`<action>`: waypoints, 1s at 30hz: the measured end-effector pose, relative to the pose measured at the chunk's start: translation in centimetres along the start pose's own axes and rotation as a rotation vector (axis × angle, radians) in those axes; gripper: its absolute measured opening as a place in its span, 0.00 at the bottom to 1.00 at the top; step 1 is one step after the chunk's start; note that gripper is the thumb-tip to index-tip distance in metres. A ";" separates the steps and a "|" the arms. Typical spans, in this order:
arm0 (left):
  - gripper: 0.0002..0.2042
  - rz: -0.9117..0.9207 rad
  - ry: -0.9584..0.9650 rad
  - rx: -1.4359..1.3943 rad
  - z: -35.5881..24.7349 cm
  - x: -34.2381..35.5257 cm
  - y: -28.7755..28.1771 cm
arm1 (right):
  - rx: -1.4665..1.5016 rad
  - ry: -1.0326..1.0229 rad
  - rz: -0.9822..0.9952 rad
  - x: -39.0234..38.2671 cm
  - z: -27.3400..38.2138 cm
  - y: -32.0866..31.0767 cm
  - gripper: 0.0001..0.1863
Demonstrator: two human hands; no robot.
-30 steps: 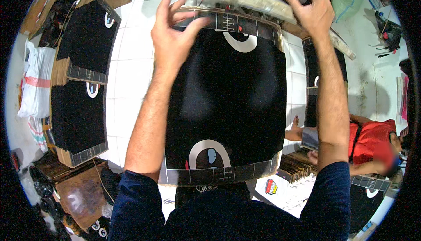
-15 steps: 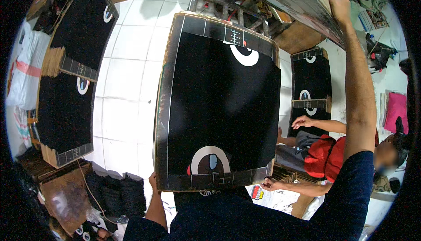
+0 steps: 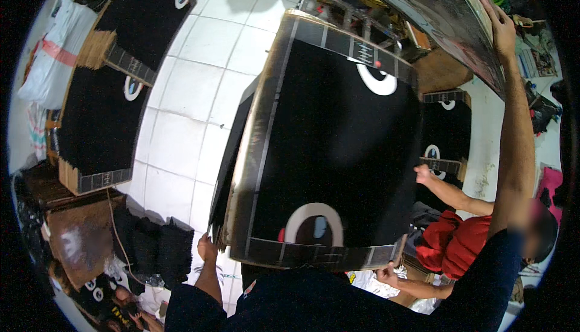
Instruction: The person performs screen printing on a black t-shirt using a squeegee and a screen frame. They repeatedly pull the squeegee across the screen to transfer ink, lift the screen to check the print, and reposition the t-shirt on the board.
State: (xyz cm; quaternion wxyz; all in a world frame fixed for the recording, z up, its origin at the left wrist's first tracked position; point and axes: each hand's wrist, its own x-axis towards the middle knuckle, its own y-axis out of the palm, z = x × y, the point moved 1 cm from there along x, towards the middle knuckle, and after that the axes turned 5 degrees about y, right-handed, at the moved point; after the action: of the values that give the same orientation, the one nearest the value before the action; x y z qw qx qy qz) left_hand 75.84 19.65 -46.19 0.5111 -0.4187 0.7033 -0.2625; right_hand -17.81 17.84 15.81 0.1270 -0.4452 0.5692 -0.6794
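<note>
In front of me a large board [image 3: 338,151] is covered with black cloth, with a white-ringed eye print at its far edge and another at its near edge. It is tilted up along the left, and a second black board [image 3: 232,161] shows beneath it. My left hand [image 3: 207,247] is closed on the near left corner of that lower board, its fingertips partly hidden. My right hand [image 3: 501,29], raised at the far right, grips the edge of a large framed screen [image 3: 435,18] standing tilted up. A co-worker's two hands [image 3: 388,273] are at the upper board's right side.
The co-worker in a red top [image 3: 444,241] sits close on the right. More black-covered boards [image 3: 99,120] stand in stacks on the left, and others [image 3: 447,129] lie behind the co-worker. Dark folded cloth [image 3: 151,244] lies at lower left. White tiled floor [image 3: 181,90] runs between.
The upper board has tilted and shifted right, uncovering the lower board at its left. The co-worker's farther hand has come to the board's right edge. My view has turned somewhat.
</note>
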 end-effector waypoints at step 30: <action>0.31 0.274 1.606 -0.167 -47.8 -28.9 -7.4 | 0.069 0.215 0.032 -4.6 7.0 -2.3 0.56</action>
State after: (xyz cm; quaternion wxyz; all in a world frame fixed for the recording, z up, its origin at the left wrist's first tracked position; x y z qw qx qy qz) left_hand 37.04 37.83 -9.66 -0.1536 -0.0503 0.9171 -0.3644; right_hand -9.13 17.05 15.41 0.0912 -0.3561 0.5630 -0.7402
